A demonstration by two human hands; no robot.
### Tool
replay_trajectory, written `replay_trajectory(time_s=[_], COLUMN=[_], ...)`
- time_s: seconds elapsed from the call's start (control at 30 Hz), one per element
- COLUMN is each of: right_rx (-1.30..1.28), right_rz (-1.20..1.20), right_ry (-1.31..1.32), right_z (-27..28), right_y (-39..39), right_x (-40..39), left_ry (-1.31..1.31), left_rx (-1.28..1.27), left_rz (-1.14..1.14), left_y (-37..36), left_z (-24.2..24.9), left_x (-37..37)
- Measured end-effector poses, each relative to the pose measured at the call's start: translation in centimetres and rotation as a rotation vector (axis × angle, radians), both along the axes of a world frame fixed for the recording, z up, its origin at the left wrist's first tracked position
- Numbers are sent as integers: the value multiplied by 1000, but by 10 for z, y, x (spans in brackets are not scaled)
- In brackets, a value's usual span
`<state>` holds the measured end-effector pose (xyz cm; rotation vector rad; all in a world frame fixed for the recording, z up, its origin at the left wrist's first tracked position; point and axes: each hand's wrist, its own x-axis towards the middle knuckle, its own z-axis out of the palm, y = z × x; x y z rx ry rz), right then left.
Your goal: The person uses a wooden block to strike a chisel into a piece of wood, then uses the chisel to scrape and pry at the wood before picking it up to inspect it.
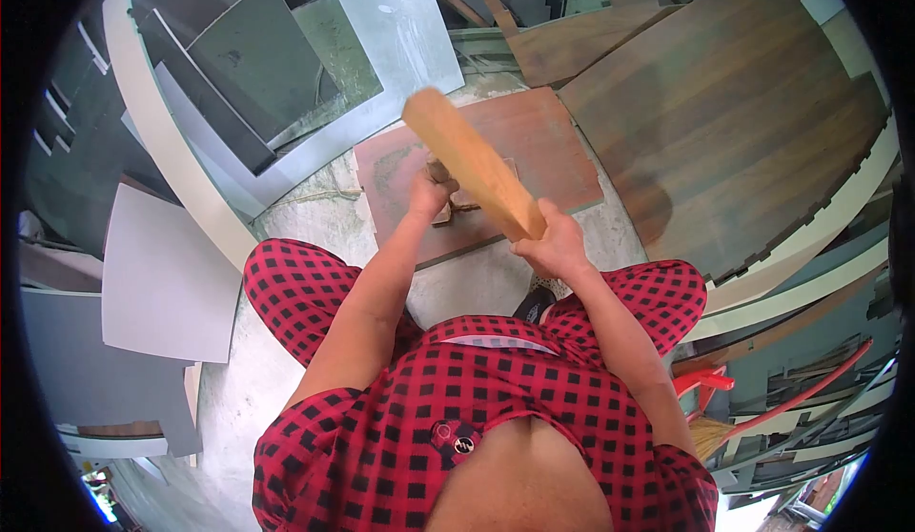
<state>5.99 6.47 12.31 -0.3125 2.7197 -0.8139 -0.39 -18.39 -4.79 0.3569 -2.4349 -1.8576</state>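
In the right hand (554, 242), a thick, squared bar of light orange-brown wood (474, 167), gripped at its near end and raised at a slant above the reddish-brown board (562, 165), far end slightly blurred. Under and beside the left hand (436, 193), small brown wooden pieces (441, 215) on that board, partly hidden by bar and fingers, exact shape and count unclear.

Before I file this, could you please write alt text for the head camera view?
A person in red-and-black checked clothes grips a long wooden block in the right hand over a reddish board on the floor, the left hand at small brown pieces there.
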Motion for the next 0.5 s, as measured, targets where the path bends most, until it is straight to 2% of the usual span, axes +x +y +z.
replay_trajectory(time_s=[0.07, 0.1, 0.17, 0.2, 0.27, 0.4, 0.5], right_rx=[-361, -361, -591, -595, 52, -22, -175], right_rz=[-54, -59, -150, -154, -40, -21, -72], right_ry=[67, 63, 54, 58, 34, -35, -8], right_z=[-1, -5, -12, -10, -4, -13, -6], right_y=[3, 2, -1, -1, 1, 0, 1], right_x=[1, 2, 1, -1, -5, -4, -2], left_ry=[-54, -104, -110, -115, -74, 36, -38], left_rx=[-61, -125, -131, -136, -93, 10, -45], left_rz=[37, 70, 57, 50, 49, 30, 54], left_y=[4, 6, 6, 5, 7, 9, 4], left_z=[11, 16, 17, 17, 18, 9, -3], left_x=[2, 3, 2, 2, 2, 2, -1])
